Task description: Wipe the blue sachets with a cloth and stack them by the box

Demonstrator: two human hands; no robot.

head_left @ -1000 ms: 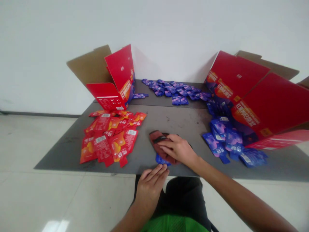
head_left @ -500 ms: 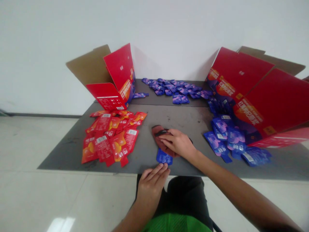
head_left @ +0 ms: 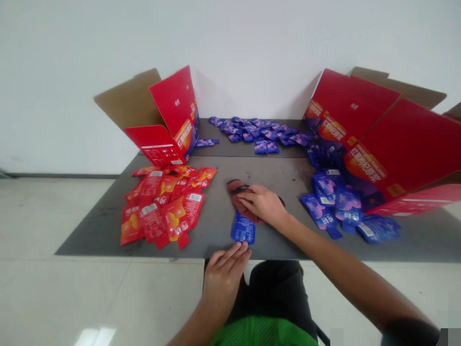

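A blue pouch (head_left: 243, 229) lies flat near the table's front edge. My left hand (head_left: 225, 269) presses its near end with outstretched fingertips, the palm hanging over the edge. On the pouch's far end rests a bunched reddish-brown cloth (head_left: 238, 188) with dark edging. My right hand (head_left: 264, 204) is closed on this cloth, which hides the top of the pouch. To the left lies a pile of red pouches (head_left: 163, 206) with orange fruit pictures. On the right are several loose blue pouches (head_left: 347, 204).
An open red carton (head_left: 153, 142) stands at the back left of the grey table (head_left: 97, 230). Another, larger red carton (head_left: 367, 120) stands tilted at the right. A row of small purple-blue pouches (head_left: 261, 129) lies along the back by the wall.
My right hand and the cloth have slid slightly away from me, up the blue pouch, so more of it shows. My left hand stays at its near end. The view has shifted slightly.
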